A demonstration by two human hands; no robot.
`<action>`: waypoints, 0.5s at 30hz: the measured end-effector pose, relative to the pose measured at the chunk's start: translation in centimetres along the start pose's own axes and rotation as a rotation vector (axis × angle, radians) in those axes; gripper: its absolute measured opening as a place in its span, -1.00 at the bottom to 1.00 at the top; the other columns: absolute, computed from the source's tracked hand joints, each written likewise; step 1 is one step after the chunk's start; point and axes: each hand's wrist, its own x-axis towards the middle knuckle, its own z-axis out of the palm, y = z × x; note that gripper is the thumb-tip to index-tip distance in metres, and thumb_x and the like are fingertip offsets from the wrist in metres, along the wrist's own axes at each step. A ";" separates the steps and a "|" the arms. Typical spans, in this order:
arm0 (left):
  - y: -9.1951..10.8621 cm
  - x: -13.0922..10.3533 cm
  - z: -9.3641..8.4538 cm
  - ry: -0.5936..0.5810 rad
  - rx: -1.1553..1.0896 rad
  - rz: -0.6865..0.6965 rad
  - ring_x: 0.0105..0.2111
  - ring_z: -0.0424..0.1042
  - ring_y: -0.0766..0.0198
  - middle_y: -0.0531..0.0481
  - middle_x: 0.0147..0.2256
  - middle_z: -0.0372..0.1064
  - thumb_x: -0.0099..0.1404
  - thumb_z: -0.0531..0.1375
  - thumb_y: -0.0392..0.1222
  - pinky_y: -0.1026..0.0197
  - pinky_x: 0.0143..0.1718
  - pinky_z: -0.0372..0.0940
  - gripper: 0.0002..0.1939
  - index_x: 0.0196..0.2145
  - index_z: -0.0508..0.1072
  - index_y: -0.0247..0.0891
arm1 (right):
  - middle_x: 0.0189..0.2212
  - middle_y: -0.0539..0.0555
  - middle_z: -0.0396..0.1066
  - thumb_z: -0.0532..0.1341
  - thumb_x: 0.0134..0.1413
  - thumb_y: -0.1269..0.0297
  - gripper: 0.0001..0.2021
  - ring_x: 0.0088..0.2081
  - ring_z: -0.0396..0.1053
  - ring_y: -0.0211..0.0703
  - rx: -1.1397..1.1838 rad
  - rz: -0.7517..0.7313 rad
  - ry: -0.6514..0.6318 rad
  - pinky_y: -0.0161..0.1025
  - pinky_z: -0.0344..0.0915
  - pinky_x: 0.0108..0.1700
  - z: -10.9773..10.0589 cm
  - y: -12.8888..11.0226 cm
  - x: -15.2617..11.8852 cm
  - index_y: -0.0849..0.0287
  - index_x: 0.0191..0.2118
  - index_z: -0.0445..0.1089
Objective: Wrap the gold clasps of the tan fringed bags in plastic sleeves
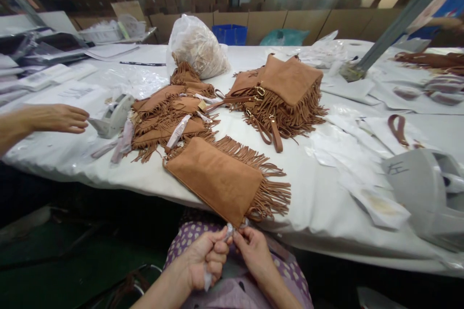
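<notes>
A brown fringed pouch [217,178] lies flat at the table's front edge, its near corner over my lap. Just below that corner, my left hand [208,258] is closed in a fist around whitish wrapping, which sticks out above and below the fingers. My right hand [255,251] pinches at the same corner beside it; what its fingertips hold is too small to make out. Behind the pouch is a pile of fringed pouches [174,106] with wrapped straps. Farther right stands a taller stack of brown pouches [293,79] with wrist straps and metal clasps.
Another person's hand [61,118] reaches in from the left near a grey tape dispenser [115,116]. A larger dispenser [420,193] stands at the right, near white papers and a loose brown strap [398,130]. Behind are a stuffed plastic bag [197,46] and a metal post [391,29].
</notes>
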 end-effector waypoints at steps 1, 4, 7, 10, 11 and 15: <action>-0.1 -0.2 0.1 -0.033 -0.045 -0.024 -0.84 -0.23 0.61 0.26 -0.72 -0.08 0.46 -0.20 -0.10 0.48 -0.79 -0.37 -0.53 -0.40 0.32 -0.44 | -0.68 -0.02 0.29 0.20 -0.11 0.14 -0.74 -0.60 0.14 -0.29 0.043 0.022 -0.037 -0.34 0.03 -0.53 0.0 0.2 0.2 0.24 -0.60 0.39; -0.4 -0.7 0.3 -0.079 -0.159 -0.044 -0.85 -0.20 0.60 0.25 -0.73 -0.05 0.46 -0.20 -0.08 0.47 -0.79 -0.36 -0.52 -0.30 0.36 -0.48 | -0.68 -0.05 0.27 0.26 -0.22 0.20 -0.78 -0.60 0.10 -0.33 0.159 0.064 -0.159 -0.37 0.01 -0.53 0.2 0.8 0.9 0.24 -0.65 0.36; -0.9 -0.8 0.3 -0.042 -0.228 -0.009 -0.85 -0.19 0.58 0.25 -0.74 -0.04 0.46 -0.18 -0.08 0.46 -0.78 -0.35 -0.55 -0.25 0.37 -0.46 | -0.66 -0.06 0.27 0.27 -0.25 0.21 -0.80 -0.59 0.09 -0.35 0.220 0.093 -0.214 -0.38 0.03 -0.52 0.6 1.2 1.3 0.25 -0.64 0.37; -1.7 -0.4 0.3 0.078 -0.227 0.068 -0.85 -0.16 0.59 0.21 -0.72 0.04 0.45 -0.12 -0.10 0.48 -0.77 -0.35 -0.61 -0.33 0.37 -0.38 | -0.65 -0.05 0.28 0.24 -0.27 0.24 -0.84 -0.57 0.12 -0.31 0.234 0.102 -0.165 -0.36 0.08 -0.50 1.3 1.7 1.8 0.23 -0.62 0.36; -2.1 -0.3 0.3 0.123 -0.200 0.114 -0.85 -0.14 0.60 0.19 -0.70 0.10 0.44 -0.09 -0.12 0.49 -0.78 -0.34 -0.65 -0.34 0.36 -0.36 | -0.65 -0.05 0.29 0.23 -0.29 0.26 -0.87 -0.55 0.15 -0.29 0.231 0.101 -0.126 -0.35 0.10 -0.49 1.5 1.8 2.0 0.22 -0.62 0.35; -3.2 0.4 0.3 0.196 -0.024 0.361 -0.77 0.04 0.57 0.07 -0.51 0.33 0.35 0.09 -0.24 0.48 -0.77 -0.14 -0.86 -0.27 0.40 -0.35 | -0.65 -0.04 0.27 0.15 -0.32 0.31 -0.92 -0.52 0.15 -0.26 0.203 0.113 0.003 -0.34 0.11 -0.48 2.1 2.3 2.3 0.20 -0.65 0.29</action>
